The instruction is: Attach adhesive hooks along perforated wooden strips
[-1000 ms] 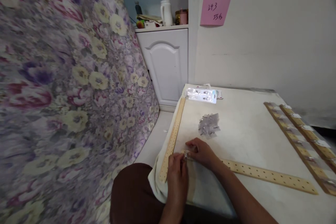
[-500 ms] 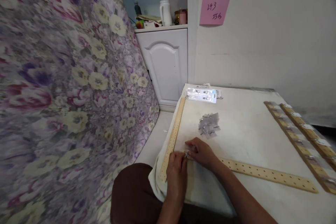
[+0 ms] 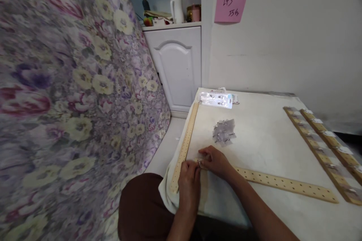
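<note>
My left hand (image 3: 189, 180) and my right hand (image 3: 216, 162) meet at the left end of a perforated wooden strip (image 3: 285, 184) lying across the near part of the table. Between their fingertips is a small shiny metal piece (image 3: 199, 163), too small to name, by the strip's end. Both hands have their fingers pinched together around it. The right hand's index finger sticks out to the left. A second perforated strip (image 3: 185, 143) runs along the table's left edge. Beyond my hands lies a pile of small clear packets with metal pieces (image 3: 224, 132).
At the table's far left lies a clear blister pack (image 3: 216, 99). Two wooden strips with clear packets and metal parts (image 3: 319, 148) lie on the right. A floral curtain (image 3: 85, 101) hangs on the left; a white cabinet (image 3: 178, 67) and wall stand behind.
The camera view has shifted slightly, so everything sits a little higher and further left. My hands keep nearly the same pose at the strip's end.
</note>
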Tool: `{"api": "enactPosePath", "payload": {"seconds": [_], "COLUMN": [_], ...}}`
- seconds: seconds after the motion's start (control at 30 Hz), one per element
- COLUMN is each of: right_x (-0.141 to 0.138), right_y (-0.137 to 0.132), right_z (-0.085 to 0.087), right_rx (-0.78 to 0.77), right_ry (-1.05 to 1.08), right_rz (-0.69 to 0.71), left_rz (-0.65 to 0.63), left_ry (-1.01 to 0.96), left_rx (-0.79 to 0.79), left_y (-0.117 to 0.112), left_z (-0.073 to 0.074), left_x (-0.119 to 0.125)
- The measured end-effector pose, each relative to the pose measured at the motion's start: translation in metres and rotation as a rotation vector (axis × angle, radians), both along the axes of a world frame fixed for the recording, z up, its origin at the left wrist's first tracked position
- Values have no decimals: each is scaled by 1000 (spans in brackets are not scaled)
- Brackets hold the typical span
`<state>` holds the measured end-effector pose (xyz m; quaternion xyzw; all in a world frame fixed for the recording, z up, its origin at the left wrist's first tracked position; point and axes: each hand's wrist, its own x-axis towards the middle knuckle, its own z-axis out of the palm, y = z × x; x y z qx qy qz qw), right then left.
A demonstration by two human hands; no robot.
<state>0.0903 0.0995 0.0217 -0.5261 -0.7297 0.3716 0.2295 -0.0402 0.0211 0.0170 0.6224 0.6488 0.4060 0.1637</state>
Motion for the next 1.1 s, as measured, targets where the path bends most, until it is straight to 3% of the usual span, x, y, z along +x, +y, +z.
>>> {"api": "enactPosePath", "payload": {"seconds": [0.47, 0.73, 0.93, 1.1], "right_x": [1, 7, 46, 95], "right_y": [9, 2, -28, -59], "right_z": [-13, -5, 9, 6], "right_rx": [-24, 62, 144, 238], "right_ry": [77, 124, 94, -158], "right_rz": [-5, -59, -142, -150], "left_rz": [3, 4, 42, 58], "left_ry": [24, 45, 49, 47], "left_rx": [14, 96, 144, 168], "left_y": [0, -4, -10, -15], "left_z": [-4, -9, -13, -14], "left_x": [-2, -3, -4, -4]}}
